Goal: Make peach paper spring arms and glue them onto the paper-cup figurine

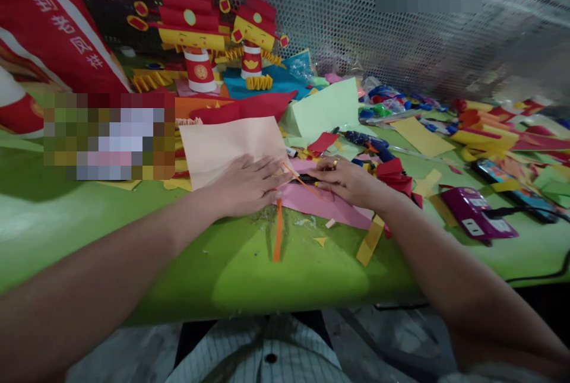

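My left hand (252, 184) lies flat with its fingers spread over the lower right part of a pale peach sheet (227, 142). Just right of it, my right hand (341, 180) is closed with fingers bent above a pink sheet (347, 212). A dark slim object (305, 179) shows at its fingertips; what exactly it is cannot be made out. A thin orange strip (300, 176) slants between the two hands. Another orange strip (278, 231) hangs below my left fingertips over the green table (191, 279).
Two red and yellow paper figures (200, 68) (252, 61) stand behind. A folded light green sheet (329, 110) and a blue glue gun (367, 141) lie beyond my hands. Rightward are a purple power socket (478, 214) with a cable, a phone (516, 190) and coloured scraps.
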`<state>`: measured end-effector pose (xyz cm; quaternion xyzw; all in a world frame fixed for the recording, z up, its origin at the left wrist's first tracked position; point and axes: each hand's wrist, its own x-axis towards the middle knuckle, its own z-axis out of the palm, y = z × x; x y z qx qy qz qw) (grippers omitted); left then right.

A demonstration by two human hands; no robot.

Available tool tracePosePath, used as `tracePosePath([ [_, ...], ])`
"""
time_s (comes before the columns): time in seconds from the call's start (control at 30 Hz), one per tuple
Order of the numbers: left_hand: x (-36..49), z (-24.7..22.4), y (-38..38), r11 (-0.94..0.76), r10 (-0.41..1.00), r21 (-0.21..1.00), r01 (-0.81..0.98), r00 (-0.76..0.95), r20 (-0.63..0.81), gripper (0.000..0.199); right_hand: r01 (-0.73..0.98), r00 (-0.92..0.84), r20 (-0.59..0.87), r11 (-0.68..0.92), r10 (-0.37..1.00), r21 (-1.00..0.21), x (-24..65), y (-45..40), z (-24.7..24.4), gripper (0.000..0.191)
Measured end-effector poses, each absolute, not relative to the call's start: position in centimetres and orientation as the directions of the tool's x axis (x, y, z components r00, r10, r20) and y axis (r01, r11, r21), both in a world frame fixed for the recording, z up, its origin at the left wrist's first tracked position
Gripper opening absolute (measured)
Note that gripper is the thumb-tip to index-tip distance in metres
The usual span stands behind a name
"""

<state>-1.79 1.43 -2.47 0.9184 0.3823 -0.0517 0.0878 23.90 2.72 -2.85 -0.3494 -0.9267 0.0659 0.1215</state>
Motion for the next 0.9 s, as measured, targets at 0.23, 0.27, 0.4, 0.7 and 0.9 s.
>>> tracePosePath([
  [0.23,-1.9,-2.3,1.4,-0.699,0.691,0.103,0.708,0.706,-0.158,0.05,0.632,-0.737,0.112,0.738,0.667,-0.238,24.3,3.0,-2.7,0.034],
  [0.27,-1.9,-2.3,1.4,-0.701,0.689,0.104,0.706,0.707,-0.16,0.05,0.634,-0.736,0.104,0.734,0.669,-0.244,24.3,3.0,-2.6,0.034],
  [0.4,-1.7,-2.3,1.3,-0.697,0.69,0.112,0.708,0.705,-0.165,0.05,0.635,-0.738,0.093,0.734,0.669,-0.242,24.2,2.7,-2.3,0.034],
  [0.7,-3.7,-1.3,2.1,-0.706,0.669,0.139,0.695,0.718,-0.194,0.048,0.668,-0.697,0.18,0.719,0.694,-0.191,24.4,2.7,-3.1,0.034],
  [0.9,-3.8,-1.8,2.1,-0.709,0.668,0.109,0.697,0.713,-0.213,0.045,0.662,-0.694,0.209,0.725,0.689,-0.19,24.3,2.8,-3.4,0.033],
])
